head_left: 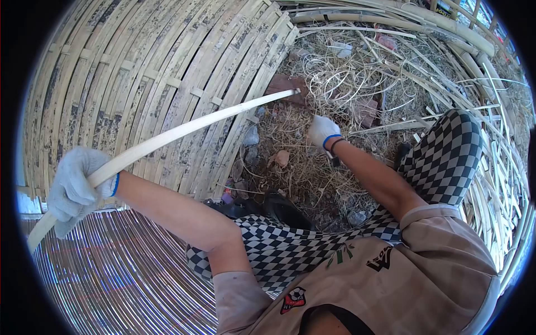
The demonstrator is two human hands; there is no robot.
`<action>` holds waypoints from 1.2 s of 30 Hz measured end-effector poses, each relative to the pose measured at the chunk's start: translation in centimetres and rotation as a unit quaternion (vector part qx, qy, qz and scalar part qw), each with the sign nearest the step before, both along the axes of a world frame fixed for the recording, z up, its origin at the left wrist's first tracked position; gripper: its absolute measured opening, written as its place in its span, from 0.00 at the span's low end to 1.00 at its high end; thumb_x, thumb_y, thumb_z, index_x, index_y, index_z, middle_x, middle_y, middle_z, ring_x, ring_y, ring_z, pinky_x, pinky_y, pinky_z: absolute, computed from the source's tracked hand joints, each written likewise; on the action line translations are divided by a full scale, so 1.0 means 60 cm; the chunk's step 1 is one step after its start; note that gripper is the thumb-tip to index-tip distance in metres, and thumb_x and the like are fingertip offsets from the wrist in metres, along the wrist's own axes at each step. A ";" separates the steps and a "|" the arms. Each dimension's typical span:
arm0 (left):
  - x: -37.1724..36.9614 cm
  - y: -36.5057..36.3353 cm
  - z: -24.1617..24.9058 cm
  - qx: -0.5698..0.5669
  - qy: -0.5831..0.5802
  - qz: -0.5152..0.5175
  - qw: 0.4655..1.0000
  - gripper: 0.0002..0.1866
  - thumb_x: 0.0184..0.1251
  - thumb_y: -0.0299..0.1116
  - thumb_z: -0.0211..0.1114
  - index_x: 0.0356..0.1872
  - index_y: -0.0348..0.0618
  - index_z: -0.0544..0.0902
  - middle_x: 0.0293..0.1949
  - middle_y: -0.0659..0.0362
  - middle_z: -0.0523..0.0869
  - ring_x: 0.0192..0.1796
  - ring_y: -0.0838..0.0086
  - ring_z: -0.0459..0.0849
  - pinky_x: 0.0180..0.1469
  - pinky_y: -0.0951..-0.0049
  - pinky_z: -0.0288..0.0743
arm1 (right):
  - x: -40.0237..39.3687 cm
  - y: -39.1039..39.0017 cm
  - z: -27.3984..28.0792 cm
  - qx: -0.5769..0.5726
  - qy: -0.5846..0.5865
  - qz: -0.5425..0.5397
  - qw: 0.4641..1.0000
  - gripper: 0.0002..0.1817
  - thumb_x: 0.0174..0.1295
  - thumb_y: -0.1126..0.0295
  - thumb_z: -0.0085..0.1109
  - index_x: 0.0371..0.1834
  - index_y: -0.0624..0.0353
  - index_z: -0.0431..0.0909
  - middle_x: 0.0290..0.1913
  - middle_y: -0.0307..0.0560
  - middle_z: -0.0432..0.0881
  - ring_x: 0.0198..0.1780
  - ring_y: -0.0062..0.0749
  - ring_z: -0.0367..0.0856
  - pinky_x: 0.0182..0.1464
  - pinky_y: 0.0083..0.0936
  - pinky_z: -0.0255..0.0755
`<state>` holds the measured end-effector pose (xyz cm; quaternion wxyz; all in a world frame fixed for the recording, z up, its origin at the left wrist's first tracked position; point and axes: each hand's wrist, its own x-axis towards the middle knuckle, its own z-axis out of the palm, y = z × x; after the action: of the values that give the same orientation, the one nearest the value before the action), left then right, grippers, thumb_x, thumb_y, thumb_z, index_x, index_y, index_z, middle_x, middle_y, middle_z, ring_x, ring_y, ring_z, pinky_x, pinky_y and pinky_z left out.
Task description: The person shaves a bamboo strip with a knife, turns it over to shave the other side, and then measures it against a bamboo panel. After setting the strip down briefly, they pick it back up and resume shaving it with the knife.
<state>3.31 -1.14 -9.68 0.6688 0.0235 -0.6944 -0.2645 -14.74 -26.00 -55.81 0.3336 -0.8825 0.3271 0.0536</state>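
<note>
A long pale bamboo strip (pixel 184 129) runs from the lower left up to the middle of the view. My left hand (pixel 78 187), in a white glove, is wrapped round its lower part. The strip's far end lies over a reddish-brown block (pixel 283 85). My right hand (pixel 324 132), also gloved, is closed just below and right of that end, apart from the strip. A dark handle end (pixel 334 162) shows under the right wrist, so the hand grips a tool whose blade I cannot make out.
A woven bamboo panel (pixel 162 72) fills the upper left. Curly shavings (pixel 352 84) and straw cover the ground. More bamboo strips (pixel 502 184) lie along the right edge, and thick poles (pixel 413 19) at the top. Small stones (pixel 282 158) lie near my feet.
</note>
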 end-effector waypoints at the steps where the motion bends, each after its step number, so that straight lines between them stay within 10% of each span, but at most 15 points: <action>1: 0.000 -0.001 0.003 0.001 0.005 -0.008 1.000 0.27 0.60 0.56 0.77 0.13 0.58 0.72 0.12 0.76 0.68 0.13 0.88 0.66 0.19 0.86 0.70 | 0.014 0.011 0.042 -0.003 -0.020 -0.006 1.000 0.15 0.69 0.64 0.57 0.52 0.63 0.82 0.43 0.62 0.90 0.49 0.56 0.90 0.50 0.47 0.83; 8: -0.030 -0.025 0.021 0.021 -0.020 -0.011 1.000 0.24 0.58 0.51 0.79 0.12 0.57 0.75 0.12 0.75 0.70 0.13 0.88 0.67 0.18 0.85 0.70 | 0.067 0.077 0.180 -0.071 -0.291 0.050 0.953 0.12 0.71 0.63 0.58 0.51 0.57 0.76 0.31 0.52 0.88 0.34 0.56 0.89 0.36 0.49 0.82; 13: -0.059 -0.044 0.011 0.017 -0.051 -0.092 0.994 0.23 0.59 0.49 0.79 0.13 0.55 0.77 0.12 0.74 0.72 0.12 0.89 0.65 0.16 0.84 0.67 | 0.097 -0.020 -0.080 -0.114 -0.150 0.069 0.980 0.12 0.67 0.66 0.60 0.49 0.59 0.78 0.35 0.56 0.89 0.39 0.53 0.90 0.40 0.47 0.83; 21: -0.054 -0.054 0.011 -0.018 -0.023 -0.102 0.994 0.23 0.62 0.48 0.78 0.14 0.53 0.77 0.12 0.72 0.72 0.11 0.86 0.65 0.16 0.83 0.66 | 0.062 0.023 0.112 -0.069 -0.170 0.026 0.983 0.11 0.66 0.70 0.57 0.48 0.60 0.76 0.35 0.59 0.90 0.41 0.54 0.91 0.41 0.50 0.82; 22: -0.053 -0.053 0.012 -0.019 -0.027 -0.092 0.995 0.23 0.62 0.48 0.78 0.14 0.53 0.77 0.12 0.72 0.72 0.11 0.87 0.65 0.16 0.83 0.66 | 0.058 0.022 0.085 -0.091 -0.195 0.023 0.976 0.10 0.71 0.66 0.55 0.48 0.60 0.72 0.29 0.56 0.87 0.32 0.60 0.87 0.38 0.51 0.81; 28: -0.072 -0.063 0.013 0.004 -0.046 -0.132 0.990 0.22 0.61 0.46 0.79 0.14 0.51 0.78 0.12 0.71 0.73 0.11 0.86 0.65 0.16 0.82 0.63 | 0.040 -0.088 -0.146 -0.011 0.018 0.020 1.000 0.18 0.65 0.63 0.60 0.49 0.64 0.88 0.51 0.66 0.89 0.56 0.58 0.88 0.58 0.47 0.82; 36: -0.033 -0.024 0.028 0.034 -0.012 0.020 0.999 0.19 0.63 0.44 0.76 0.17 0.52 0.81 0.16 0.70 0.77 0.16 0.81 0.73 0.26 0.74 0.76 | 0.058 -0.017 0.036 -0.012 -0.125 0.012 0.992 0.17 0.73 0.60 0.52 0.50 0.63 0.79 0.42 0.67 0.87 0.47 0.64 0.87 0.51 0.53 0.81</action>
<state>1.30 -2.60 -7.98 0.6644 0.0634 -0.6926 -0.2737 -11.29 -27.04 -53.63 0.3603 -0.8903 0.2728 -0.0568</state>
